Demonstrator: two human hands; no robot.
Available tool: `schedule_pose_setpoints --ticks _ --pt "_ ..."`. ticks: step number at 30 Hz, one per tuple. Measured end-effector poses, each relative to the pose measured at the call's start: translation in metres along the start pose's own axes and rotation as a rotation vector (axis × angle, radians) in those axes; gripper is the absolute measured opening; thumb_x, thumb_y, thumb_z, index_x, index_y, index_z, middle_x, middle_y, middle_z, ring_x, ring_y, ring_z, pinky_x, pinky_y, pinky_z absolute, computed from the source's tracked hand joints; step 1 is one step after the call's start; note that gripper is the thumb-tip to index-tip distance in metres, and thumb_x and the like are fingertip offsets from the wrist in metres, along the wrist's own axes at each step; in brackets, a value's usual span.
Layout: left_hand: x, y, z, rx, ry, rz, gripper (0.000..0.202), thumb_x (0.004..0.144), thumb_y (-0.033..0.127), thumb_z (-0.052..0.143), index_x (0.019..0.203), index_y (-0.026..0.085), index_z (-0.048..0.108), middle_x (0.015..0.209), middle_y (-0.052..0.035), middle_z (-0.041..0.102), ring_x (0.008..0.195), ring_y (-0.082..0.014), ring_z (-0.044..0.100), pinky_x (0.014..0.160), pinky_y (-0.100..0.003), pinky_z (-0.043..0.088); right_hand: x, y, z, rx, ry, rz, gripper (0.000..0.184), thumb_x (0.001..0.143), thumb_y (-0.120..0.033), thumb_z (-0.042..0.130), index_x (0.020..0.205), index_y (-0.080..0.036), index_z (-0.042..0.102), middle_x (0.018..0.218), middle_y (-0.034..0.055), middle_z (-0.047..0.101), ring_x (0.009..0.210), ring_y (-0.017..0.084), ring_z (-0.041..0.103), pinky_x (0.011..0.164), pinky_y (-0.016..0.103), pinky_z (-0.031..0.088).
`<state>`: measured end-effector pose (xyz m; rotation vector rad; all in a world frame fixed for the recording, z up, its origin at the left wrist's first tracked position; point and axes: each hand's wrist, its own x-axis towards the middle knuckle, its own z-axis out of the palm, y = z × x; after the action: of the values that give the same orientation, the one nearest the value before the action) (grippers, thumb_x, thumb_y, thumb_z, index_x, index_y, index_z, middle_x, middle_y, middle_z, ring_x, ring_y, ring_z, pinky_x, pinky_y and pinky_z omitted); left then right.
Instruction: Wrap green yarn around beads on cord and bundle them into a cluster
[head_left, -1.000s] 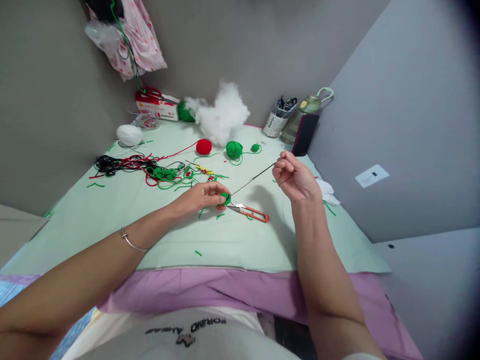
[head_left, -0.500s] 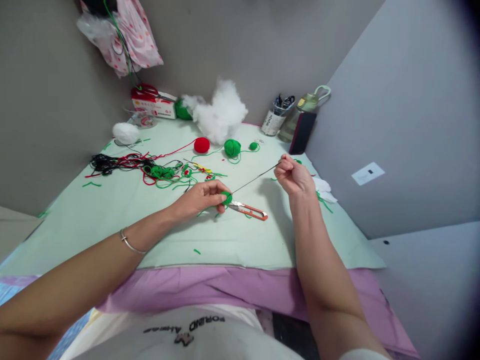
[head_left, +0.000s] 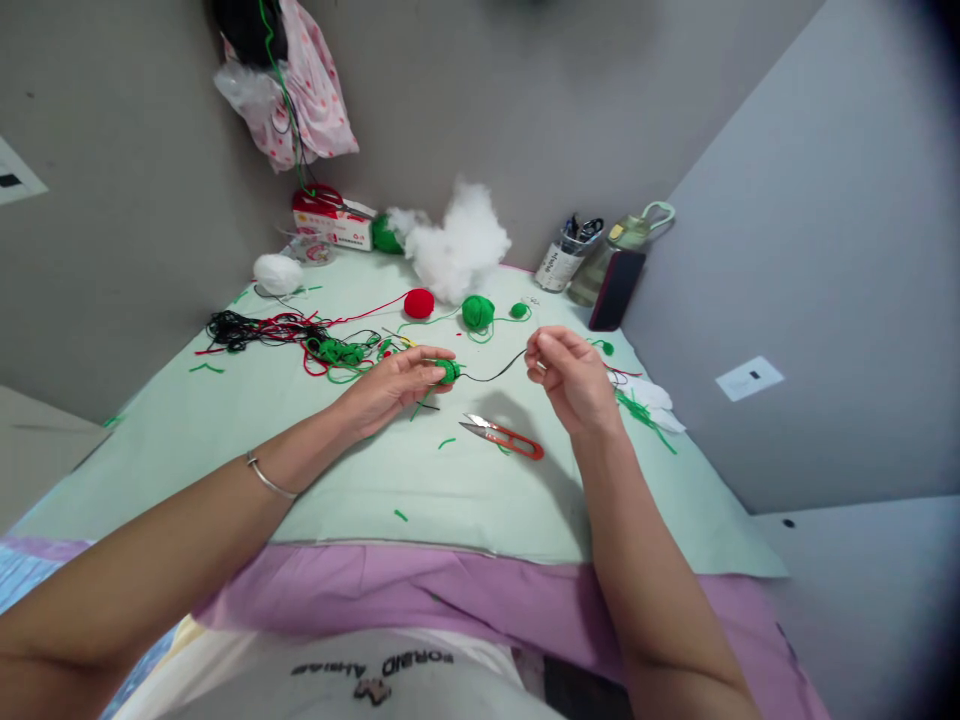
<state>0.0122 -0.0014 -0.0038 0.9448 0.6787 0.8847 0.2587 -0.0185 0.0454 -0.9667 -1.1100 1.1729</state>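
Note:
My left hand (head_left: 394,385) pinches a small green yarn piece (head_left: 448,371) just above the pale green mat (head_left: 225,420). A dark thread (head_left: 491,372) runs from that piece, sagging, to my right hand (head_left: 571,378), whose fingers are pinched on its far end. Orange-handled thread snips (head_left: 504,436) lie on the mat below and between my hands, touched by neither.
Red ball (head_left: 418,303) and green ball (head_left: 478,312) of yarn, a tangle of black, red and green threads (head_left: 285,335), white stuffing (head_left: 461,245), a white ball (head_left: 277,272), a box (head_left: 334,222), a pen cup (head_left: 562,262), a bottle (head_left: 611,245) and a dark phone (head_left: 616,290) stand at the back. Walls close both sides.
The thread was pulled taut between my hands; it now hangs slack. My right hand has come closer to the left, and the left has lifted the green piece away from the snips.

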Motion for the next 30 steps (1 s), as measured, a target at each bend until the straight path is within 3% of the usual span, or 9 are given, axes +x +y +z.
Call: schedule_pose_setpoints --ticks 5,9,19,30 --pt "0.001 0.002 0.000 -0.018 0.011 0.034 0.030 0.074 0.026 0.084 0.102 0.018 0.077 0.103 -0.0037 0.073 0.093 -0.0149 0.067 0.095 -0.030 0.050 -0.025 0.006 0.028 -0.479 -0.121 -0.260 0.007 0.085 -0.026 0.073 0.080 -0.021 0.074 0.077 -0.0005 0.059 0.064 0.010 0.048 0.059 0.026 0.038" --pt "0.001 0.003 0.001 -0.004 0.018 0.058 0.031 0.073 0.026 0.084 0.102 0.020 0.077 0.102 -0.0031 0.072 0.094 -0.0147 0.066 0.099 -0.033 0.049 -0.031 0.014 0.036 -0.694 -0.151 -0.403 0.009 0.089 -0.019 0.066 0.084 -0.020 0.072 0.076 -0.0007 0.055 0.065 0.011 0.047 0.062 0.028 0.038" --pt "0.001 0.003 -0.002 0.048 0.023 0.045 0.034 0.073 0.029 0.083 0.105 0.020 0.077 0.105 -0.0044 0.072 0.095 -0.0156 0.064 0.098 -0.034 0.048 -0.032 0.018 0.038 -0.797 -0.178 -0.396 0.011 0.089 -0.015 0.062 0.082 -0.020 0.069 0.075 -0.0007 0.054 0.064 0.011 0.051 0.062 0.027 0.040" --pt "0.001 0.001 -0.002 0.061 0.044 0.069 0.031 0.073 0.028 0.083 0.104 0.022 0.078 0.102 -0.0035 0.072 0.094 -0.0157 0.065 0.099 -0.034 0.048 -0.033 0.023 0.043 -0.770 -0.143 -0.323 0.012 0.088 -0.016 0.059 0.080 -0.020 0.068 0.074 -0.0004 0.055 0.064 0.012 0.048 0.063 0.028 0.038"
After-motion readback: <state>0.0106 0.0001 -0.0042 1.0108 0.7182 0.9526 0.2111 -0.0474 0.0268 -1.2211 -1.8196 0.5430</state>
